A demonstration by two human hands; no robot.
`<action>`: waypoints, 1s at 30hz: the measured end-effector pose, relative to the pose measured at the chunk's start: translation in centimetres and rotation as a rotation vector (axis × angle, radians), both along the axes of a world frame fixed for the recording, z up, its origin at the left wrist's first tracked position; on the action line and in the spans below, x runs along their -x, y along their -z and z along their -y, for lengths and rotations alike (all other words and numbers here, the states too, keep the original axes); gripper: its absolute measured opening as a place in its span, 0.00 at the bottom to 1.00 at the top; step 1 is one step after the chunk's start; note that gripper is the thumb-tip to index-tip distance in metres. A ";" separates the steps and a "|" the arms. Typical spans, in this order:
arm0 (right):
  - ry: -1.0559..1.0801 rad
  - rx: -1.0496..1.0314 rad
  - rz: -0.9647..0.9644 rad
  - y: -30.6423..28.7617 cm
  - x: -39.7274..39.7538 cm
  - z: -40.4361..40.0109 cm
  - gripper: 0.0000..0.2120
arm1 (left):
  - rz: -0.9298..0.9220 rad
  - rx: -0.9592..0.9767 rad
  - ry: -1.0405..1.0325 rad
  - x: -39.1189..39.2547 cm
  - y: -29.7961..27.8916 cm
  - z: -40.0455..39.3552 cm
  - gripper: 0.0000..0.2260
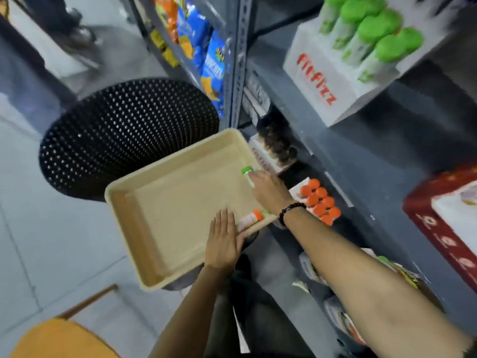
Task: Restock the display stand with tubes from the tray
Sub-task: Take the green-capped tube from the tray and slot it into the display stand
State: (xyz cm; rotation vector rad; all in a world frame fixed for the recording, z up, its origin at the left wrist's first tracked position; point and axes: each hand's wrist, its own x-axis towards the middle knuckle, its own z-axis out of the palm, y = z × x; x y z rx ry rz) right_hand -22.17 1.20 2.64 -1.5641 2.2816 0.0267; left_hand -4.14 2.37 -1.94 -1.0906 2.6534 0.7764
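A beige tray [144,228] rests on a dark stool, tilted in view. My right hand [271,191] is at the tray's far right corner, closed on a green-capped tube [247,172]. My left hand [224,240] lies flat and open on the tray's near right part, fingers spread, beside an orange-capped tube [249,219] lying against the tray's right wall. On the upper shelf a white display stand [317,81] holds several green-capped tubes [371,29]. A lower stand [299,188] holds several orange-capped tubes [321,201].
A black perforated bin [124,135] stands left of the tray. The grey metal shelf upright [238,60] rises behind it, with blue snack bags [204,47] to its left. A stand of brown-capped tubes [277,146] and a red box [444,218] sit on the shelves. An orange chair [56,339] is bottom left.
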 end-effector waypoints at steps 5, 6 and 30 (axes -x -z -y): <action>-0.169 -0.057 -0.191 3.9 0.2 2.5 0.19 | 0.046 0.016 0.015 -0.2 2.3 -0.8 0.27; -0.183 -0.067 -0.208 4.3 0.3 2.9 0.19 | 0.038 0.031 0.017 -0.3 2.6 -0.8 0.28; 0.145 0.021 -0.039 1.0 -0.3 4.4 0.14 | 0.023 -0.053 -0.006 -0.4 2.7 -0.5 0.36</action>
